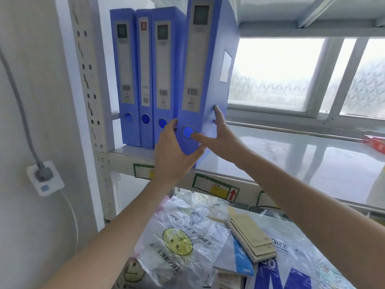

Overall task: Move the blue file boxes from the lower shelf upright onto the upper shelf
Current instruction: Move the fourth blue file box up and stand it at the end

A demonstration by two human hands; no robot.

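Three blue file boxes (143,76) stand upright side by side at the left end of the upper shelf (291,159). A fourth blue file box (208,76) stands just right of them, tilted slightly, its bottom at the shelf's front edge. My left hand (173,155) grips its lower left corner and bottom. My right hand (218,136) holds its lower right side, thumb on the spine by the round finger hole.
The lower shelf holds crumpled plastic bags (181,236), spiral notebooks (250,238) and papers. A red object (375,142) lies at the upper shelf's far right. A wall socket with a plug (44,177) is on the left, beside the perforated shelf post (89,80). Windows stand behind.
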